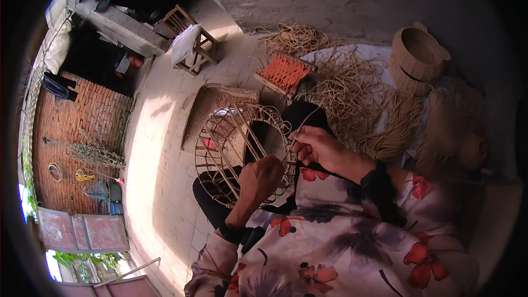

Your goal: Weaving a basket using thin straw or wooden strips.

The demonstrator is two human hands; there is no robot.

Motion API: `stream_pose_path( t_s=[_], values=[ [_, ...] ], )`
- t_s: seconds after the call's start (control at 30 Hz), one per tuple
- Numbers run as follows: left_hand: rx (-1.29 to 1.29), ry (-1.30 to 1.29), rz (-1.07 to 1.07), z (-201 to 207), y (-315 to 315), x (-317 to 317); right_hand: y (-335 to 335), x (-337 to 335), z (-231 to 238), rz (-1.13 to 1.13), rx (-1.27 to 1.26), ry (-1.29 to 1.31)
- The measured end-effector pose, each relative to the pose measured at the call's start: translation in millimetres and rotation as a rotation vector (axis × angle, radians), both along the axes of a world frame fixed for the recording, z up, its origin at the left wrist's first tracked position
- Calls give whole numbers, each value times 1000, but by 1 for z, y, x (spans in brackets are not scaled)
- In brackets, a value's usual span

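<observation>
- A red brick wall point(93, 115) stands far left of the round cane frame point(242, 154), with a bundle of dried stalks point(96, 155) leaning on it.
- Pale paved ground point(159, 148), sunlit in patches, runs between that wall and the frame.
- A wooden stool point(190, 41) with a white cloth sits up and left of the frame.
- The left hand point(259, 180) is closed around the frame's lower right rim, holding it over the person's lap.
- The right hand point(319, 148), just right of the frame, pinches a thin cane strand point(306, 121) at the rim.
- An orange woven panel point(283, 72) lies above the frame.
- Loose cane coils point(352, 93) spread to the frame's right.
- A finished woven basket point(418, 55) stands far right, by the grey wall point(352, 0).
</observation>
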State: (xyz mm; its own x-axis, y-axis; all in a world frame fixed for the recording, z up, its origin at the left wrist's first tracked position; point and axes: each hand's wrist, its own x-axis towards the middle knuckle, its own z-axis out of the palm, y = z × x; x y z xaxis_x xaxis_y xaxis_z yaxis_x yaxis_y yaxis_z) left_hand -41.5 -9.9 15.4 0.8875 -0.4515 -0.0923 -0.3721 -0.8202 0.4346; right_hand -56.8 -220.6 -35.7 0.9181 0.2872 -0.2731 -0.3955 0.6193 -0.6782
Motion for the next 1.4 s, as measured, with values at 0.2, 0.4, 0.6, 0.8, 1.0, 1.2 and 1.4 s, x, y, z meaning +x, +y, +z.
stream_pose_path(
  t_s=[0.2,0.4,0.6,0.8,1.0,1.2,1.4],
  values=[
    [-13,56,135,2,-11,-6,14,19,-3,-24,-355,-443],
    [63,-15,-78,3,-6,-1,26,15,6,-375,-995,-820],
    [106,4,-339,9,6,14,14,-35,5,-178,-1131,-901],
    [-41,209,-561,3,13,42,17,-49,1,-60,-1202,-894],
    [-50,406,-499,7,11,49,25,-47,2,-13,-1349,-829],
    [-114,403,-280,24,9,20,20,-26,-7,19,-1449,-847],
    [-220,225,-242,18,15,2,-4,-15,3,156,-1028,-675]
  ],
)
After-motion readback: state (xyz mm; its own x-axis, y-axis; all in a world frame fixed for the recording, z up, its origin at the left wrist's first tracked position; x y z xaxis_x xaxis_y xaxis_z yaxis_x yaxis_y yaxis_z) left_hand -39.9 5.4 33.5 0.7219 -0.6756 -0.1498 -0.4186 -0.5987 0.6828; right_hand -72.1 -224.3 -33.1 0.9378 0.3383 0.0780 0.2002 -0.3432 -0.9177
